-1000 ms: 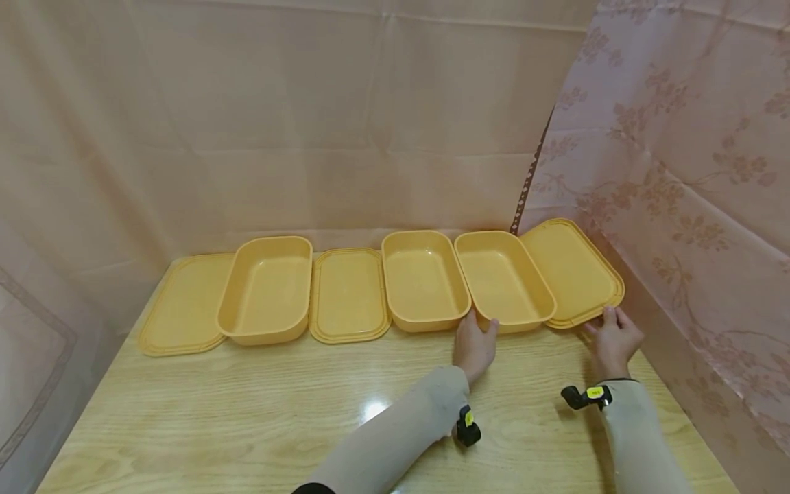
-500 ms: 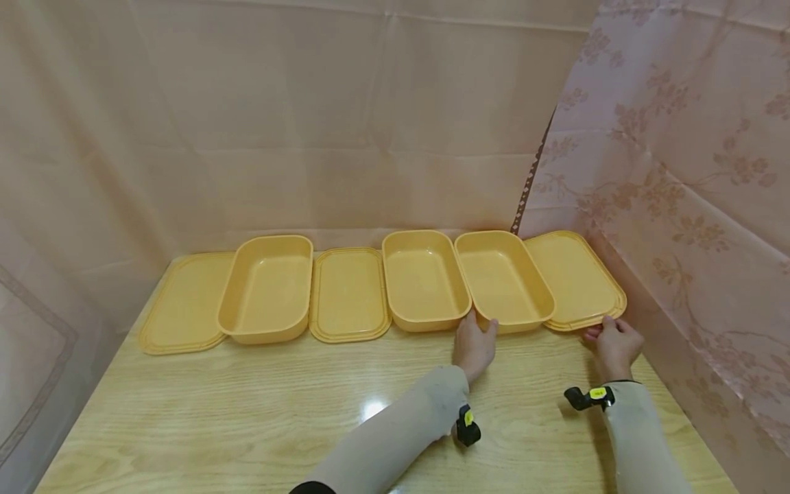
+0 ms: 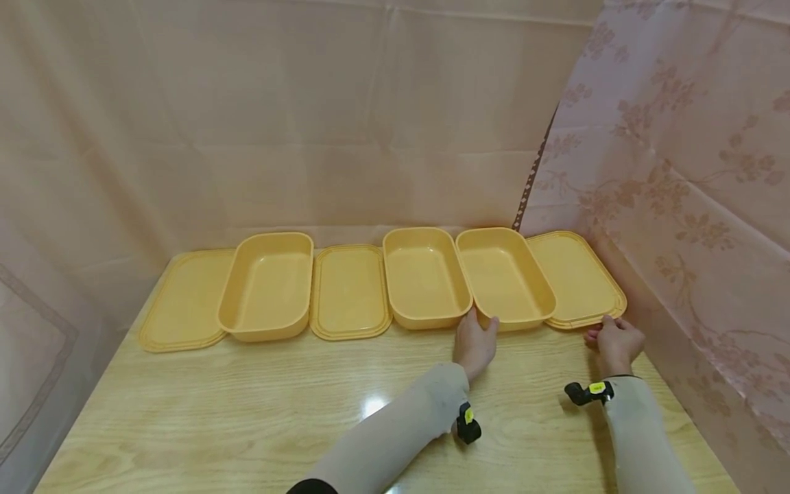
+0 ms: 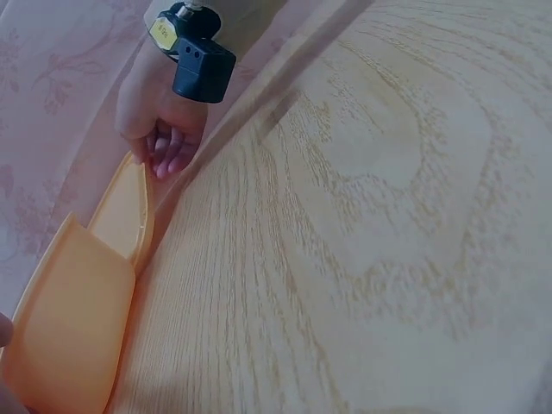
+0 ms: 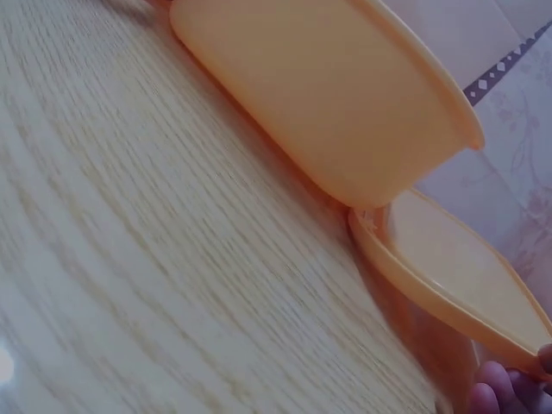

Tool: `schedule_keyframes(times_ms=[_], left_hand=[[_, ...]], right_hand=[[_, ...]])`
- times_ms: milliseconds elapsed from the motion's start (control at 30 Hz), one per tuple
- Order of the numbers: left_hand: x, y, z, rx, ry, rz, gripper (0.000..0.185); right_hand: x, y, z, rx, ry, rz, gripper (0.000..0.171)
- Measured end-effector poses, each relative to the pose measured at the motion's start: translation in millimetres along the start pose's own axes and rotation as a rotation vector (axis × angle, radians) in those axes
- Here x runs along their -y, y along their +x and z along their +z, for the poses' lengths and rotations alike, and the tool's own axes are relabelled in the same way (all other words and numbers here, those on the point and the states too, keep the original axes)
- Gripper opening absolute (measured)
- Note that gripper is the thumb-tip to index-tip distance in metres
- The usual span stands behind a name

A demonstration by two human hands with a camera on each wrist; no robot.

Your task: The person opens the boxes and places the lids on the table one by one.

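Observation:
My left hand (image 3: 474, 348) holds the near left corner of a yellow plastic box (image 3: 507, 280), the rightmost of three open boxes. Its thumb lies against the front wall; the fingers reach between this box and the middle box (image 3: 426, 278). At the far right, my right hand (image 3: 618, 344) pinches the near edge of a flat yellow lid (image 3: 577, 278), thumb on top. In the right wrist view the lid's near edge (image 5: 440, 315) appears slightly above the table, and its left side meets the box's lower corner.
A third open box (image 3: 268, 285) stands left, between a smaller lid (image 3: 350, 291) and a larger lid (image 3: 182, 302). All sit in a row at the back of the wood-grain table (image 3: 278, 412). Curtains (image 3: 370, 123) hang behind and along the right side.
The right hand has lowered the lid from a tilt to nearly flat beside the right box. My left hand has stayed at the box's corner.

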State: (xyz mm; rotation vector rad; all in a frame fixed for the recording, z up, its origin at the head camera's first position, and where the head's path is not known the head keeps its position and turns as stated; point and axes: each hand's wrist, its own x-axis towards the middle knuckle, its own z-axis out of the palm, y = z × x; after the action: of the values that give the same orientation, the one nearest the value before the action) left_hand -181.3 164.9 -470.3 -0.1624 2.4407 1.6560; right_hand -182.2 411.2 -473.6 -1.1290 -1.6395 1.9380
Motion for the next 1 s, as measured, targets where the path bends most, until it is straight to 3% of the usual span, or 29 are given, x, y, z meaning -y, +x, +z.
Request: schedule_keyframes(times_ms=[233, 500, 733, 900, 1000], left_hand=[[-1.4, 1.2, 0.3, 0.001, -0.024, -0.010, 0.060], [-2.2, -1.4, -0.9, -0.003, -0.033, -0.009, 0.060], [0.7, -1.8, -0.5, -0.006, -0.026, -0.011, 0.061], [0.6, -1.7, 0.1, -0.009, -0.030, -0.010, 0.061], [0.9, -1.8, 0.4, -0.012, -0.029, -0.018, 0.061]], right_hand=[[2.8, 1.4, -1.4, 0.001, 0.008, 0.040, 0.010], [0.7, 13.4, -8.1, 0.011, -0.080, 0.100, 0.003], [-1.0, 16.2, -10.3, 0.014, -0.225, 0.056, 0.005], [-1.7, 17.9, -11.6, -0.001, -0.268, 0.018, 0.008], [-1.7, 18.7, -13.0, -0.010, -0.376, -0.030, 0.020]])
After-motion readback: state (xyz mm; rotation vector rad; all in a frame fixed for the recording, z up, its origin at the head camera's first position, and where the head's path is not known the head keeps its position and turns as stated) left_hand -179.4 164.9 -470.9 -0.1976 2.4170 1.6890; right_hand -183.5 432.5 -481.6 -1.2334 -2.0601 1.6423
